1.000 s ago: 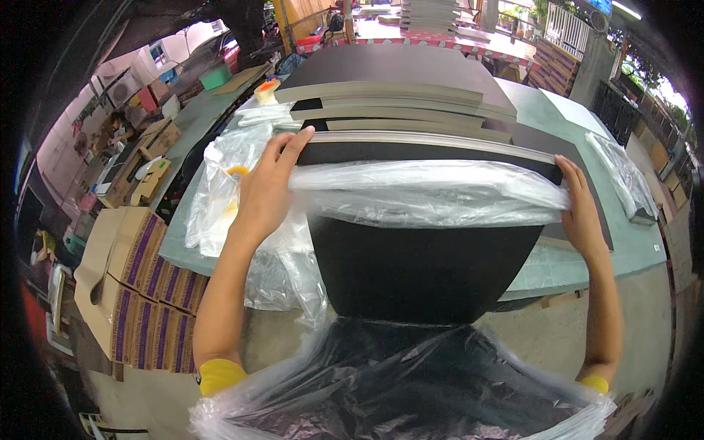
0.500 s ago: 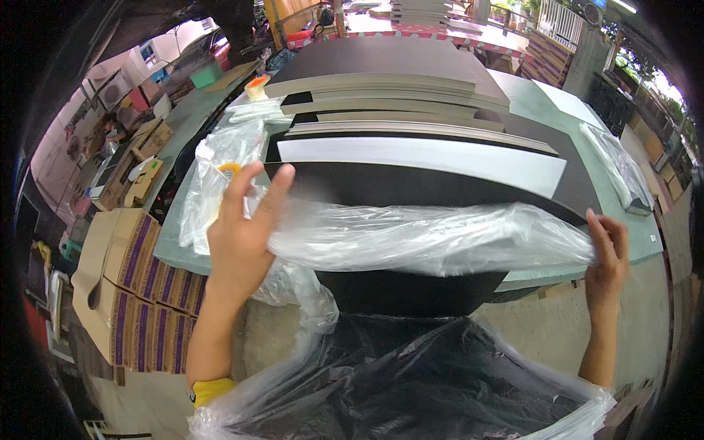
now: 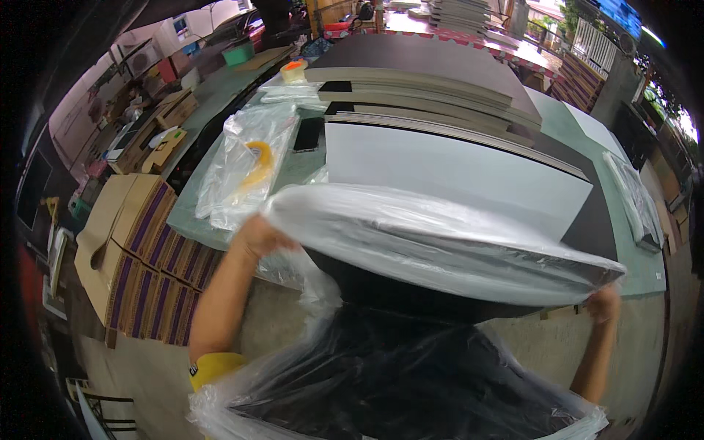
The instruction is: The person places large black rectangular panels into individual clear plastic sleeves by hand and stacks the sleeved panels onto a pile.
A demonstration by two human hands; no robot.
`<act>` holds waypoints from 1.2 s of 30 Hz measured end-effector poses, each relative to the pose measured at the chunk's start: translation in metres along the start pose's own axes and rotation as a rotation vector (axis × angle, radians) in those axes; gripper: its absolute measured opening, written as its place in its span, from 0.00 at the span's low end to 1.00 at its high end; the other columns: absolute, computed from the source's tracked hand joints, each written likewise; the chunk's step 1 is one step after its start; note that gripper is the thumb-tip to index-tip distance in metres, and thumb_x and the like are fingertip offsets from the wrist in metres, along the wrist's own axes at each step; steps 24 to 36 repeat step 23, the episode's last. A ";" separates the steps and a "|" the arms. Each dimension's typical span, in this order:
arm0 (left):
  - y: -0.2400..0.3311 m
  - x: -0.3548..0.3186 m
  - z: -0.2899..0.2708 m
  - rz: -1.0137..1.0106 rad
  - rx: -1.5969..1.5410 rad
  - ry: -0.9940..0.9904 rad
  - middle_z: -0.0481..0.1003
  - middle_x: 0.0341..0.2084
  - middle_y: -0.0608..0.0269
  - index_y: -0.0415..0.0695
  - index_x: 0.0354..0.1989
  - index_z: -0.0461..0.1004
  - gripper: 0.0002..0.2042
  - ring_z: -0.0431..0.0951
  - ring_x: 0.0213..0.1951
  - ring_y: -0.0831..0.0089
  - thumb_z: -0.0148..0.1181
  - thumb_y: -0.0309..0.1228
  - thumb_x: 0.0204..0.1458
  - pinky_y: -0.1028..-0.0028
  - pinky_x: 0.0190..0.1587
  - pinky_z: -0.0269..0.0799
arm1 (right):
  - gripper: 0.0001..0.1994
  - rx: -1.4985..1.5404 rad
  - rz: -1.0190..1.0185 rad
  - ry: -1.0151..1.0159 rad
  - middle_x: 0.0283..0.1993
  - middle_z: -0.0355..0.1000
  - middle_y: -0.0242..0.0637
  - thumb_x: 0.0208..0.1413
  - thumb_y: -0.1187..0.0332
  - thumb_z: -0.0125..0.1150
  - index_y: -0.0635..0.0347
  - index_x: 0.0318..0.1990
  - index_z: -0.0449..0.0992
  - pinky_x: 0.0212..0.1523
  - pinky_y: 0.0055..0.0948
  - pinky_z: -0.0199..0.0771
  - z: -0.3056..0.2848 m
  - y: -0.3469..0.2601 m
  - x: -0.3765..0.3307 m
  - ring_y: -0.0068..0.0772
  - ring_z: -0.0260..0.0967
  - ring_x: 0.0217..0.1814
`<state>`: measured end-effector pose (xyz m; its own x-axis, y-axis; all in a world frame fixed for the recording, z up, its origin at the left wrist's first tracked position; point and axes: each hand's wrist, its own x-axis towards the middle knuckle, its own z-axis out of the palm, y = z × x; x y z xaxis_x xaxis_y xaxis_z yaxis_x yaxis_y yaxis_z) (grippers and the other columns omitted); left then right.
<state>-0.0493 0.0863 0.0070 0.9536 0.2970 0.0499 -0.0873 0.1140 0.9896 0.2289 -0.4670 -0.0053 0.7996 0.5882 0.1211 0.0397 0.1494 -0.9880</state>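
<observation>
A large black board (image 3: 411, 293) stands tilted before me, partly inside a clear plastic bag (image 3: 440, 227). Gathered film now covers the board's far edge, while a bare black band shows below it. More film lies over the lower part of the board near me. My left hand (image 3: 265, 236) is closed on the bag at its left corner. At the right corner my right hand (image 3: 603, 302) grips the film, though its fingers are blurred. Behind the bag, a white board (image 3: 455, 169) leans against stacked boards (image 3: 411, 88) on the green table (image 3: 198, 220).
Left on the table lie clear plastic bags (image 3: 235, 143), a curved yellow thing (image 3: 260, 165), a dark phone-like slab (image 3: 308, 134) and a tape roll (image 3: 293, 71). Flattened cartons (image 3: 147, 249) stack beside the table. A plastic-wrapped pack (image 3: 634, 202) sits at its right edge.
My left hand, open before, has closed on the bag and moved lower. The film has been drawn over the board's far edge. Board and bag have come nearer, uncovering more of the white board.
</observation>
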 end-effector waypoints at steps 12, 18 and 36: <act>0.094 -0.096 0.064 0.052 0.456 -0.818 0.70 0.29 0.54 0.32 0.34 0.70 0.18 0.70 0.31 0.62 0.57 0.39 0.46 0.72 0.32 0.66 | 0.19 -0.055 0.532 -0.356 0.31 0.70 0.41 0.25 0.80 0.62 0.71 0.32 0.68 0.32 0.23 0.65 0.072 -0.026 -0.032 0.27 0.66 0.31; 0.079 -0.120 0.053 -0.020 0.327 -0.387 0.69 0.27 0.56 0.41 0.35 0.64 0.11 0.71 0.25 0.73 0.57 0.28 0.45 0.80 0.21 0.65 | 0.14 -0.142 0.610 -0.213 0.28 0.67 0.38 0.32 0.81 0.54 0.67 0.33 0.65 0.28 0.19 0.64 0.106 -0.003 -0.027 0.24 0.66 0.29; -0.068 -0.079 0.016 -0.544 -0.371 0.023 0.70 0.24 0.68 0.44 0.36 0.66 0.08 0.67 0.18 0.87 0.51 0.25 0.45 0.86 0.12 0.52 | 0.20 -0.032 0.735 -0.233 0.34 0.66 0.34 0.33 0.82 0.45 0.60 0.40 0.63 0.34 0.23 0.67 0.117 0.051 -0.017 0.26 0.66 0.33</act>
